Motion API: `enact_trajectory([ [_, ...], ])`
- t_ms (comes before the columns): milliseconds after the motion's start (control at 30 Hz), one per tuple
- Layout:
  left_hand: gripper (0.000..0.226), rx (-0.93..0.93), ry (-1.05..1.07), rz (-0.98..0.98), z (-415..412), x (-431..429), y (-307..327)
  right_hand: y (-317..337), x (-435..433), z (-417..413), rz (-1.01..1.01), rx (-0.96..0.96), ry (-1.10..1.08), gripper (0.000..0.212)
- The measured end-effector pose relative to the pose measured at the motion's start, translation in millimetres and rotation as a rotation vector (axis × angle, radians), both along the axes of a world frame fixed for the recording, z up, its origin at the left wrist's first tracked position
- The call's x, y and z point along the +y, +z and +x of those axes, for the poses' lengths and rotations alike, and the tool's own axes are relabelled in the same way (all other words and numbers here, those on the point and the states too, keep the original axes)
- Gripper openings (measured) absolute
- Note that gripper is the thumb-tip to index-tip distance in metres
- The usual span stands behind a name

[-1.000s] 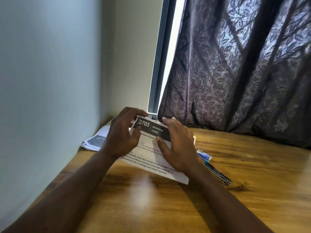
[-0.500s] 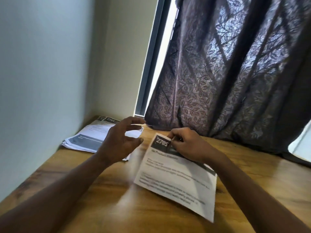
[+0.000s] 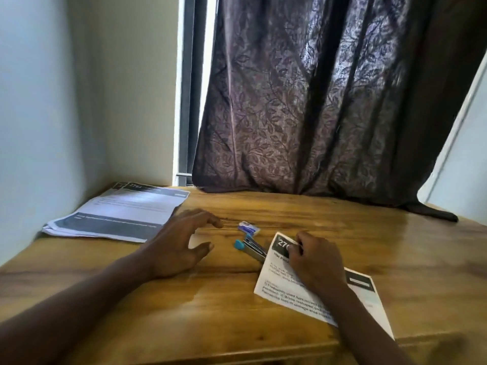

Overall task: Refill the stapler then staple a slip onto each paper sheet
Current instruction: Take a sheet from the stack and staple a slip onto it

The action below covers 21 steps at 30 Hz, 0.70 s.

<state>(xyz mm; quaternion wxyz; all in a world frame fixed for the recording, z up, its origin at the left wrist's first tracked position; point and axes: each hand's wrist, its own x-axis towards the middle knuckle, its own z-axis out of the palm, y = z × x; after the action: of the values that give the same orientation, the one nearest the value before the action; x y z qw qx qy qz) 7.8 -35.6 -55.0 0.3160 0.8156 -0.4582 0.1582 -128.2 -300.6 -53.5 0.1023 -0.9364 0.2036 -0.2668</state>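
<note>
A printed paper sheet (image 3: pixel 287 291) with a dark header lies on the wooden table (image 3: pixel 237 312) at the right. My right hand (image 3: pixel 313 259) pinches its top left corner, where the dark slip sits. A small blue and metal stapler (image 3: pixel 250 248) lies just left of that sheet, its right end under the paper's edge. A small staple box (image 3: pixel 249 227) rests just behind the stapler. My left hand (image 3: pixel 181 246) hovers open over the table, left of the stapler, holding nothing. A stack of sheets (image 3: pixel 118 214) lies at the back left corner.
A dark patterned curtain (image 3: pixel 329 101) hangs over the table's far edge, its hem resting on the wood at the right. A wall (image 3: pixel 39 101) borders the table on the left. A window frame (image 3: pixel 187 101) shows behind the curtain.
My right hand has carried the sheet to the right and laid it down, uncovering the stapler and staple box. My left hand let go of the sheet and now hovers left of the stapler.
</note>
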Motion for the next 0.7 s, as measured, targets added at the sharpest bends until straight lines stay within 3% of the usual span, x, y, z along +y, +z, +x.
enact_trajectory([
  [200, 0.060, 0.057, -0.042, 0.187, -10.2, -52.0, 13.2, -8.6, -4.4, 2.2, -0.006, -0.022, 0.098, 0.020],
  [300, 0.069, 0.093, 0.012, 0.373, -4.2, -71.8, 10.6, -9.8, -3.7, 1.3, 0.046, -0.046, 0.163, 0.014],
  [433, 0.064, 0.118, 0.094, 0.556, 4.1, -81.7, 12.7, -14.2, -7.6, 3.3, 0.039, -0.091, 0.192, 0.013],
  [533, 0.050, 0.263, 0.051, 0.398, 7.9, -69.4, 12.9, -15.9, -9.6, 4.7, 0.026, -0.096, 0.198, 0.012],
  [700, 0.043, 0.544, -0.070, -0.058, 10.2, -39.1, 10.8, -17.8, -8.4, 8.7, 0.011, -0.086, 0.210, 0.011],
])
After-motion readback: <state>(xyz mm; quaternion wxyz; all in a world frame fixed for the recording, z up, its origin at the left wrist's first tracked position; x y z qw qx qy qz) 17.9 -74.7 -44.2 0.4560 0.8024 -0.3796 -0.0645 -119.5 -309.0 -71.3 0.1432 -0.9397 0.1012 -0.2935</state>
